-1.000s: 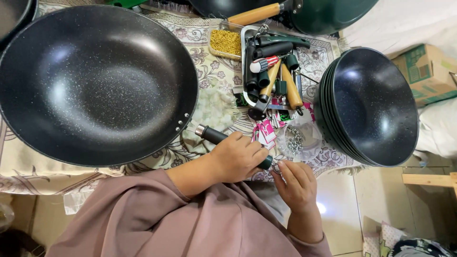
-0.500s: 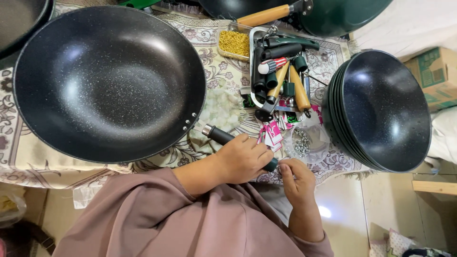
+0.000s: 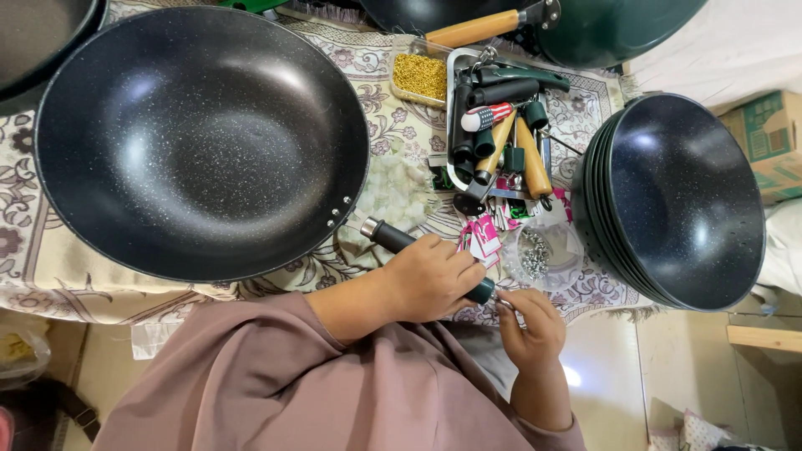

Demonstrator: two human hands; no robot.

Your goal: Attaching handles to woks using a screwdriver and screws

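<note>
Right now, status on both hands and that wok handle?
Left hand wrapped around the dark handle, handle attached to big black wok. Right hand pinching at handle's end. Small dish of screws close beside.

A patterned floral cloth covers the low work surface; pale glossy floor tiles lie below it, catching a bright glare; a cardboard box and a wooden ledge sit at the right.

Left hand fingers curled in grip; right hand pinching beside it.
</note>
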